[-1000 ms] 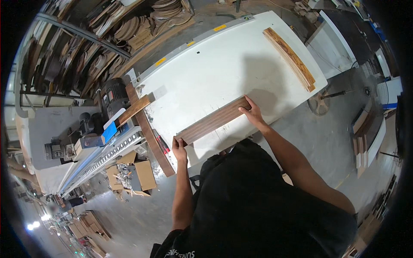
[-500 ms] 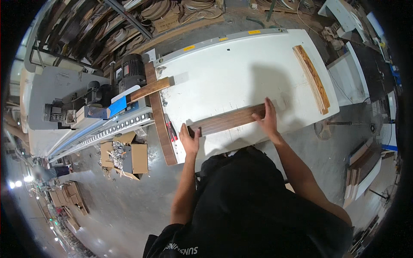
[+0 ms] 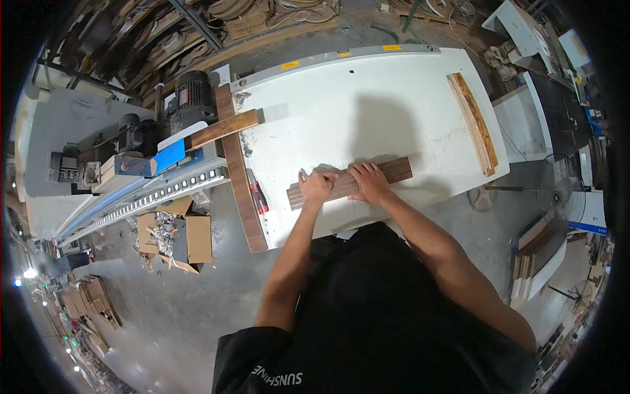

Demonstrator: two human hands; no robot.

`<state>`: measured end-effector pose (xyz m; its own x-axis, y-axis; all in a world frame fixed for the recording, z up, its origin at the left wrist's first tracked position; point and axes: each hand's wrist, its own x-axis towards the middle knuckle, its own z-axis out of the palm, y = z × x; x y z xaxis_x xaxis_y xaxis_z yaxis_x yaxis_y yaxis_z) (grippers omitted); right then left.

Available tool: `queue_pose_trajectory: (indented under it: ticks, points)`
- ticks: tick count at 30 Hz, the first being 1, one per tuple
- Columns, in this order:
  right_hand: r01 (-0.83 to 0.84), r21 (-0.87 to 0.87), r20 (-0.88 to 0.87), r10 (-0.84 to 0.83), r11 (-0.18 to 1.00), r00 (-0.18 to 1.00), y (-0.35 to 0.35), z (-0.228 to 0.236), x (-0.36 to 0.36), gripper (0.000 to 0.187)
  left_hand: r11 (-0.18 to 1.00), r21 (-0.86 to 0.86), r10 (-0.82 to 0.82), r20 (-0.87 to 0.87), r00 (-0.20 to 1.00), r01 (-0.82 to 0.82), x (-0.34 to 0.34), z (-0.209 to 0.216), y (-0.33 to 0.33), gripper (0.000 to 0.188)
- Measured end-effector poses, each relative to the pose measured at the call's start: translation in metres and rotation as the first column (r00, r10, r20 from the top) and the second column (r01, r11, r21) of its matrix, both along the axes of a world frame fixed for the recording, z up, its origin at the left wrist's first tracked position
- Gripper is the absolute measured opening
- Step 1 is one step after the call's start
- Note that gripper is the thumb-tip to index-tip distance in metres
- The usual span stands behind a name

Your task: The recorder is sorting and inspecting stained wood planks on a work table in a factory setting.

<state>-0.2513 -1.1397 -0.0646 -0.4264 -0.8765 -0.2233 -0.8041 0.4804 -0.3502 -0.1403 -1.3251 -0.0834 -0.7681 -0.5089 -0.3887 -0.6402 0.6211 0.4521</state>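
Observation:
A bundle of dark brown wood-grain strips (image 3: pixel 397 170) lies near the front edge of the white work table (image 3: pixel 315 118). At its left end the strips look slightly staggered. My left hand (image 3: pixel 317 187) is closed over the left part of the bundle, with fingers curled. Just beside it my right hand (image 3: pixel 369 182) grips the middle, fingers over the far edge and thumb on the near side. The undersides of both hands are hidden.
A stack of light-edged, curved wood strips (image 3: pixel 474 125) lies on the table's right side. Along the left edge are a brown board (image 3: pixel 237 171), a crossing wood piece (image 3: pixel 226 129) and red-black hand tools (image 3: pixel 257 194). Beyond stands a machine with a motor (image 3: pixel 193 92); an open carton (image 3: pixel 197 238) sits on the floor.
Both hands have come closer together, from the bundle's two ends onto its left and middle parts. The right hand has moved left, leaving the right end uncovered.

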Motion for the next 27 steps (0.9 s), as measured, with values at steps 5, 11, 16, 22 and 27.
queue_pose_trajectory:
  ticks: [5, 11, 16, 22, 27]
  points:
    - [0.004, 0.041, -0.026, -0.002, 0.999, 1.000, -0.005, -0.002, -0.004, 0.090, 0.997, 0.076, 0.000, -0.039, 0.999, 0.003, 0.010, -0.002, -0.021, 0.025]
    - [-0.013, 0.032, -0.100, 0.016, 0.999, 0.995, -0.008, -0.002, -0.002, 0.090, 0.995, -0.050, -0.087, -0.064, 0.994, 0.084, -0.012, -0.011, 0.000, 0.028]
    - [0.008, 0.131, -0.118, 0.007, 0.991, 0.993, -0.001, -0.019, -0.002, 0.097, 0.985, 0.087, -0.145, -0.082, 0.986, 0.152, -0.023, 0.007, -0.002, 0.021]
    - [0.013, 0.021, -0.144, -0.010, 1.000, 0.990, -0.003, -0.024, 0.002, 0.088, 0.912, -0.244, -0.409, -0.547, 0.730, 0.329, 0.011, 0.010, -0.134, 0.039]
    - [0.009, 0.001, -0.068, -0.009, 1.000, 0.998, -0.005, -0.012, -0.002, 0.086, 0.749, -0.628, -0.218, 0.070, 0.973, 0.213, 0.027, 0.060, -0.326, 0.101]
